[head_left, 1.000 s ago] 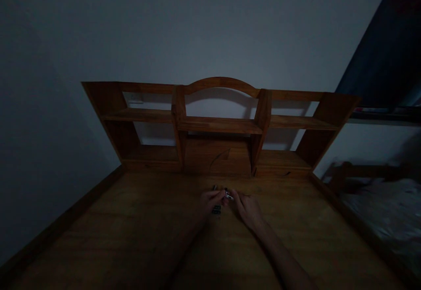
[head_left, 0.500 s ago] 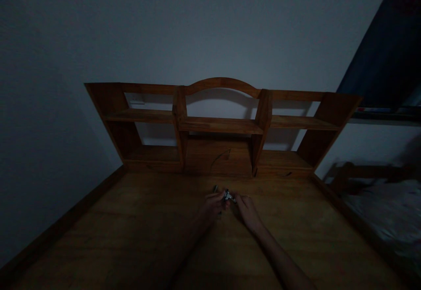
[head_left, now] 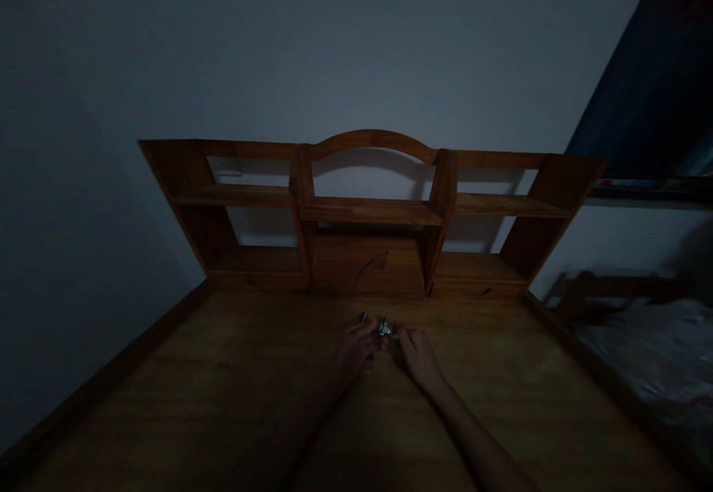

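Observation:
A small shiny silver metal piece (head_left: pixel 386 329), wider at its left end, is held between my two hands just above the wooden tabletop. My left hand (head_left: pixel 357 345) is closed, its fingertips gripping the piece's wide end. On the other side, my right hand (head_left: pixel 415 349) pinches the narrow end. Dim light and small size hide the exact kind of piece. Close to my left hand are a small dark piece with a bright edge (head_left: pixel 364 316), just beyond the fingers, and another small dark piece (head_left: pixel 370 358) below the palm.
A wooden shelf unit (head_left: pixel 368 211) stands along the back of the tabletop (head_left: pixel 234 373), against the wall. Raised edges (head_left: pixel 590 366) border the table's sides. At the far right lies a pale crumpled plastic-like heap (head_left: pixel 662 351), below a dark curtain (head_left: pixel 640 98).
The metal piece has tilted slightly, and my fingers have shifted a little on it. The whole view has moved slightly. Both hands keep their hold.

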